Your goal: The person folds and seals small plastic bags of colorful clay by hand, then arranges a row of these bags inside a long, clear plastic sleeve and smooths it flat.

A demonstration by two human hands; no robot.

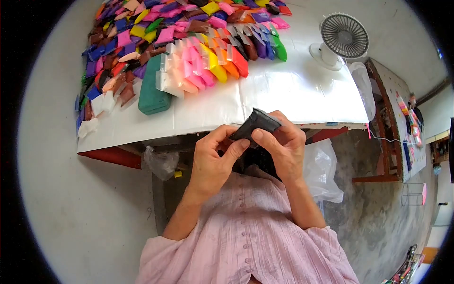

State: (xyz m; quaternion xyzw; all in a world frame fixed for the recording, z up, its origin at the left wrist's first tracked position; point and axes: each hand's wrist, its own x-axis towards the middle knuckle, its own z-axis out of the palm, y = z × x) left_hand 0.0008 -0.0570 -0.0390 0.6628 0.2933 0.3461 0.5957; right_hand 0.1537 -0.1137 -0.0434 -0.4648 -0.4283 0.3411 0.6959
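Note:
A small black packet [255,126] is held up between both hands, just off the table's front edge. My left hand [215,156] pinches its lower left end between thumb and fingers. My right hand [283,146] grips the other end, thumb on the face towards me and fingers behind. Beyond the hands, a row of clear-topped packets [215,64] in peach, pink, yellow, orange, red, black, purple, blue and green lies overlapped on the table. A dark green block [155,87] rests at the left end of that row.
A large pile of coloured packets [127,38] covers the back left of the white-covered table [274,97]. A small fan [344,35] stands at the right. Plastic bags [321,170] hang below the table edge. Further right is a side table [411,161] with small items.

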